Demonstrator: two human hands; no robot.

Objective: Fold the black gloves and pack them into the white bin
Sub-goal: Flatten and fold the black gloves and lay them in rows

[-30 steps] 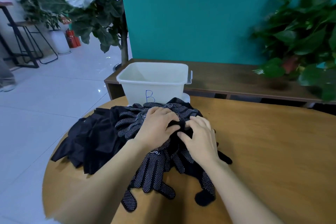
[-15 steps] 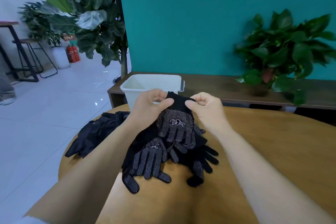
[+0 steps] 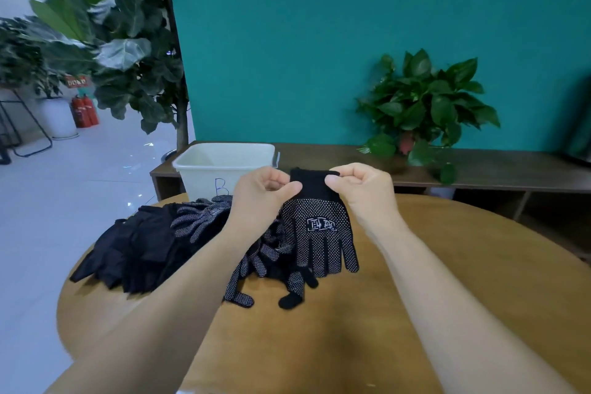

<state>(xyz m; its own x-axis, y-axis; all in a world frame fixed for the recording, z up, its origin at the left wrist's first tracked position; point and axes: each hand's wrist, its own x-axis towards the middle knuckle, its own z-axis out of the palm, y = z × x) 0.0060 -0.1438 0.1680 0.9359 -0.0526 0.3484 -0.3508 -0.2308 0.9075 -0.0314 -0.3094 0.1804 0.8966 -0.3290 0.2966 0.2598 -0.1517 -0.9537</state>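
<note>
Pinching one dotted glove (image 3: pixel 319 233) by its cuff, my left hand (image 3: pixel 260 198) and right hand (image 3: pixel 364 193) fingers curling; white logo unreadable; white bin (image 3: pixel 224 166) showing "B".

A handwritten blue letter "B" stands on the front wall of the white rectangular plastic bin (image 3: pixel 204 173); its lower part is hidden behind the heap of gloves and the left hand.

The black knitted glove with white grip dots (image 3: pixel 319 235), hanging cuff-up, bears a white printed mark in the middle of its palm: two boxed characters side by side, too blurred to read. A similar white mark shows faintly on another dotted glove in the black heap of gloves (image 3: pixel 204 217), also unreadable.

Far off at the left, a small red sign with pale lettering (image 3: pixel 76 81) sits among the plant leaves; the letters cannot be made out.
</note>
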